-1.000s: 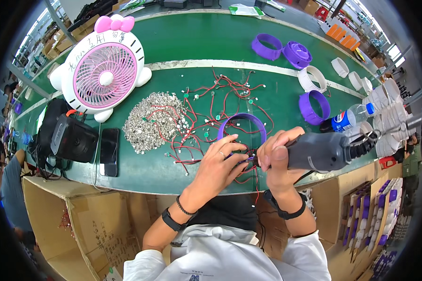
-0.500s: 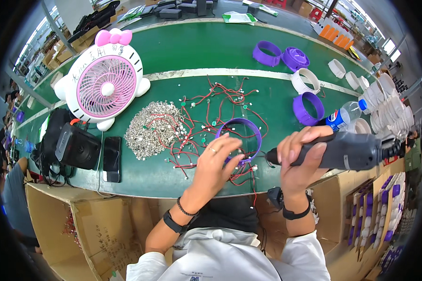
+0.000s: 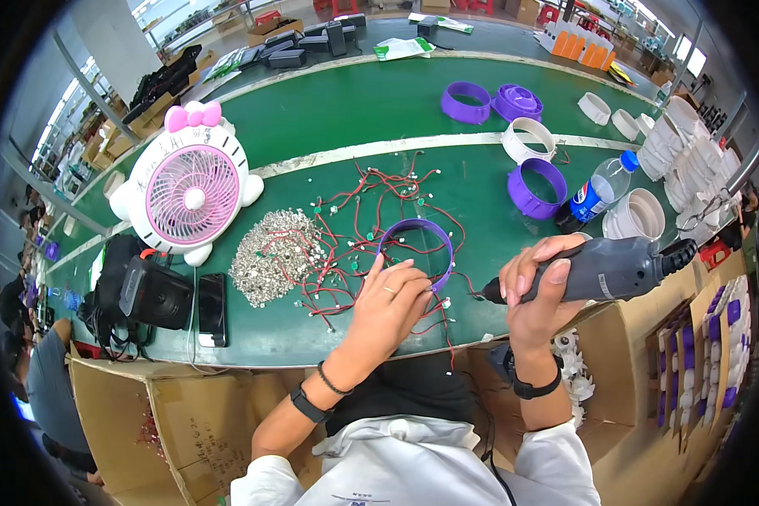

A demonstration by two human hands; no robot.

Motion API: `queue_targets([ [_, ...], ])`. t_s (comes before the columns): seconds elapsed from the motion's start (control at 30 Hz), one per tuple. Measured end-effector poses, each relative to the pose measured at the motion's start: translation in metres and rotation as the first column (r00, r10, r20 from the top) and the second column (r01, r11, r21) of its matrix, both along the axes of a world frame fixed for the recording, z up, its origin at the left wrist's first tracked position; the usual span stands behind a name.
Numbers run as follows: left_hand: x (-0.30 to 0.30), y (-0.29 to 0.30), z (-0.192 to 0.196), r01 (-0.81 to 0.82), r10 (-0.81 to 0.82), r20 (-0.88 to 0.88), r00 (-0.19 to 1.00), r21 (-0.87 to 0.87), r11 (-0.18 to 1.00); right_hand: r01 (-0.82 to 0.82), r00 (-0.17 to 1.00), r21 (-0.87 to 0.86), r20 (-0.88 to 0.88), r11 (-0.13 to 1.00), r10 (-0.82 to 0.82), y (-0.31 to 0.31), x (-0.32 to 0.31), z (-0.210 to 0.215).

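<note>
Gripping dark elec. driver (image 3: 607, 274) w/ R hand (image 3: 535, 295) fingers, long axis running approx. L–R, tip pointing L twd purple ring (image 3: 444, 274) on desk (image 3: 266, 333); L hand (image 3: 388, 305) sitting nearer, fingers holding ring's near rim.

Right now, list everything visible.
Table: one, green, centre
Near ring: one, purple, centre
Power tool: one, grey, right
Wires: many, mostly red, centre
Metal bits: heap, silver, left
Fan: one, white-pink, left
Boxy device: one, black, left
Phone: one, black, left
Round parts: three, purple, upper right
Rings: several, white, right
Bottle: one, clear, right
Cartons: several, brown, below
Background goods: many, mixed, edges
Left fingers: one hand, at near ring
Right fingers: one hand, on power tool
</note>
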State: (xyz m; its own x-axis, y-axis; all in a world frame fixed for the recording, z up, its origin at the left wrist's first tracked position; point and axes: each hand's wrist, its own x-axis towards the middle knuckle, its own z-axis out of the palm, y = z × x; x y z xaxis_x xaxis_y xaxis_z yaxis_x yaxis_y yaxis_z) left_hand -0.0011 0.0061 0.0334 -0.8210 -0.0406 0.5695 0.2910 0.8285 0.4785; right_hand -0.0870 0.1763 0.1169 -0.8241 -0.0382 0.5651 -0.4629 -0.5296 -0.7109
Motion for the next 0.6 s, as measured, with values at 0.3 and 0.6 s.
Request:
queue_targets([
  [0.3, 0.005, -0.029, 0.036, 0.065, -0.046, 0.189, 0.981, -0.096, 0.993, 0.052, 0.999, -0.044, 0.021, 0.998, -0.051, 0.026, -0.002, -0.001],
  [0.6, -0.064, -0.064, 0.078, 0.054, -0.061, -0.023, 0.998, -0.221, 0.974, 0.093, 0.995, -0.044, -0.029, 0.995, -0.094, 0.059, -0.001, -0.003],
])
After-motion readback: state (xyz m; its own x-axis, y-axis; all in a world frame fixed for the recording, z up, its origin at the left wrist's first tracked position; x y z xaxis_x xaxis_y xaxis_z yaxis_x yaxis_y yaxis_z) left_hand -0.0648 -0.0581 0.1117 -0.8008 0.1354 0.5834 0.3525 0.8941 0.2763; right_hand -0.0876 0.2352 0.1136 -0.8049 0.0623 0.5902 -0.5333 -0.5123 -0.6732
